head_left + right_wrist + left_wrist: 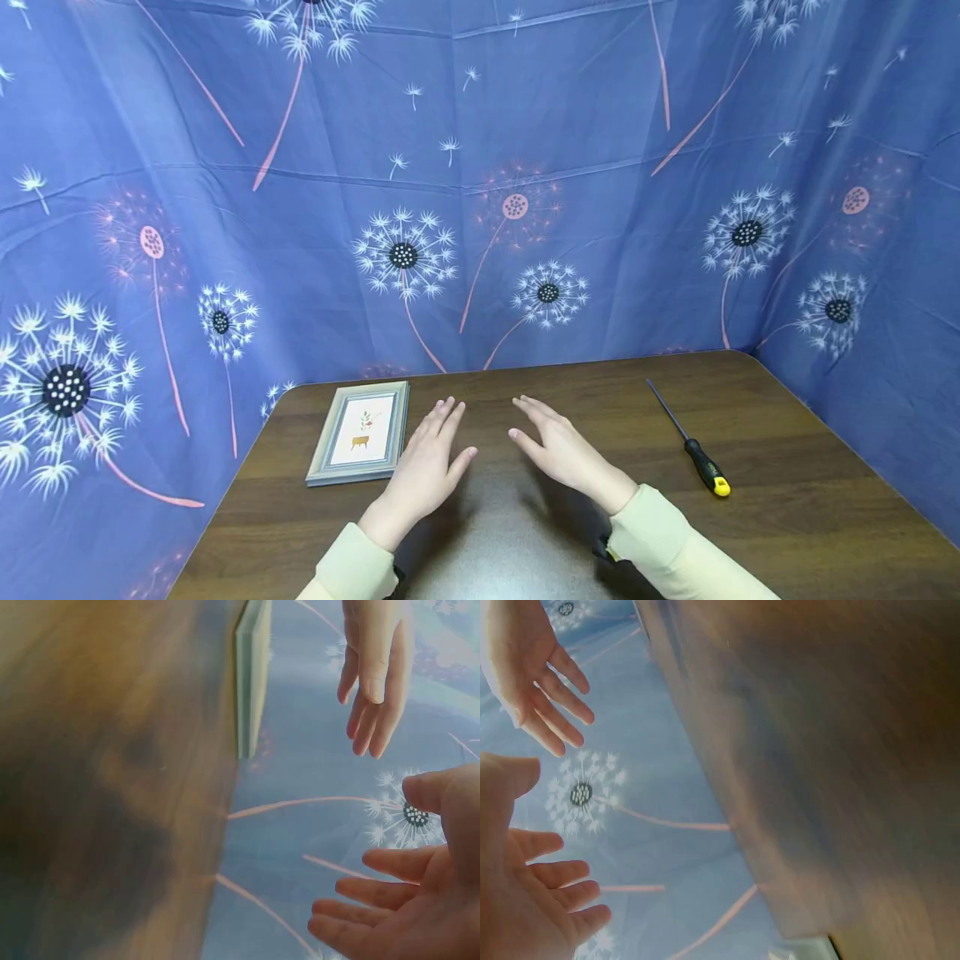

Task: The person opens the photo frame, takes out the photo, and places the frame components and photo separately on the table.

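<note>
My left hand [425, 467] hovers over the table with its fingers extended, holding nothing. Just to its left lies a picture frame [324, 454] with a pale blue-grey border and a print of a plant in a brown pot. My right hand [562, 450], likewise empty, is held above the table with fingers stretched toward the left one; a gap separates the two. Off to the right rests a screwdriver [703, 467] with a black and yellow handle, its shaft pointing to the back. In the right wrist view the picture frame [253, 682] appears edge-on.
The dark brown wooden table [495, 533] has rounded far corners. A blue cloth [465, 100] printed with dandelions hangs behind it and along both sides. Pale sleeves [660, 533] cover my forearms.
</note>
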